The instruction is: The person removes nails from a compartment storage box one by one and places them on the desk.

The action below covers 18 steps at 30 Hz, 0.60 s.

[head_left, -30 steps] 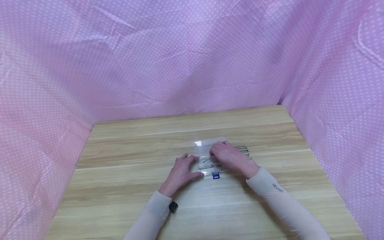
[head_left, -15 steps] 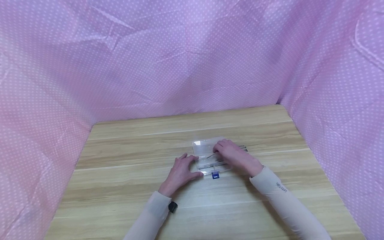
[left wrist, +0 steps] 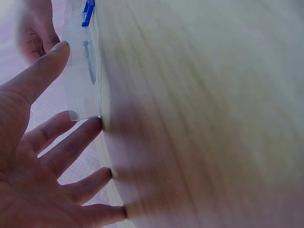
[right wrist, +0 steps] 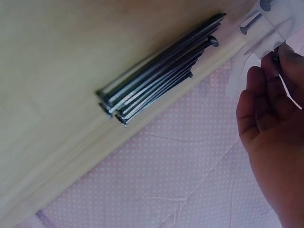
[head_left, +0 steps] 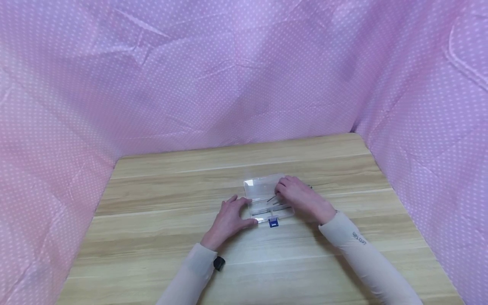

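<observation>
Head view: one nail (head_left: pixel 271 198) is pinched in the grip of the right hand (head_left: pixel 302 195), just shifted rightward over the open box (head_left: pixel 256 206); placement apparently unfinished. Box end braced by left hand (head_left: pixel 229 216), grip spread. Right wrist view: loose nails (right wrist: pixel 159 69), laid on table (right wrist: pixel 52 85).

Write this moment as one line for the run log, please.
left hand: touching clear box | right hand: pinching nail at box | box: open, nails inside | loose nails: on table

Dark lettering (head_left: pixel 359 238) on the right sleeve (head_left: pixel 366 258) is too small to read.
</observation>
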Each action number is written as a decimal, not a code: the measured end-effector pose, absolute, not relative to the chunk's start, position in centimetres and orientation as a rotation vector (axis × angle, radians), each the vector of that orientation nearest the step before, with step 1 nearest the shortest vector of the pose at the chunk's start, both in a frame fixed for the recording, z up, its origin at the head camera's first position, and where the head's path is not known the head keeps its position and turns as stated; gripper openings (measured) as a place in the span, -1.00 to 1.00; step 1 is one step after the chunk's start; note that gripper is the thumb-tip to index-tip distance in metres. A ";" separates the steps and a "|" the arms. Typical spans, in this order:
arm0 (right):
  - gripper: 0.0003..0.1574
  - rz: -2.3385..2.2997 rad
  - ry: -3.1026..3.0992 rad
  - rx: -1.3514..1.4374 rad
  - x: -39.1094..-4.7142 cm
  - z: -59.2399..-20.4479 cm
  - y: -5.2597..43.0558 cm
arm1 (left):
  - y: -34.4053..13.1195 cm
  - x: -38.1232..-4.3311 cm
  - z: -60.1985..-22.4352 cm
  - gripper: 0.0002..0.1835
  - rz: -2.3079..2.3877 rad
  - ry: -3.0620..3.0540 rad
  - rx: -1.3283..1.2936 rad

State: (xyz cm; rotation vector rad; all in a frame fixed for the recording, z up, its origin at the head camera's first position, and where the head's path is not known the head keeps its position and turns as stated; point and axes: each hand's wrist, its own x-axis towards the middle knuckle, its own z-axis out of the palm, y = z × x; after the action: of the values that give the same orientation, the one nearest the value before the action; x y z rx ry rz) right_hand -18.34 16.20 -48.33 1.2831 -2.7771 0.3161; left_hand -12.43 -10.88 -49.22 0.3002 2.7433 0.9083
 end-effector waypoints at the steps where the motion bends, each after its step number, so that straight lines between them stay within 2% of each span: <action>1: -0.66 0.312 -2.778 1.277 -18.3 -48.4 16.3 | -10.9 -12.4 -49.2 -0.28 0.908 2.743 0.301; 18: -0.87 0.482 -2.846 1.112 -18.6 -49.2 17.5 | -10.8 -12.2 -49.3 -0.29 0.934 2.745 0.327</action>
State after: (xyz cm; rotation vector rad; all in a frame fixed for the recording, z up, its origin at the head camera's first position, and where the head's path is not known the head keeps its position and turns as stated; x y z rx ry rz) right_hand -18.58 17.50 -49.20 1.1116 -2.8455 0.4823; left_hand -12.21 -10.75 -49.30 0.3270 2.7445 0.9342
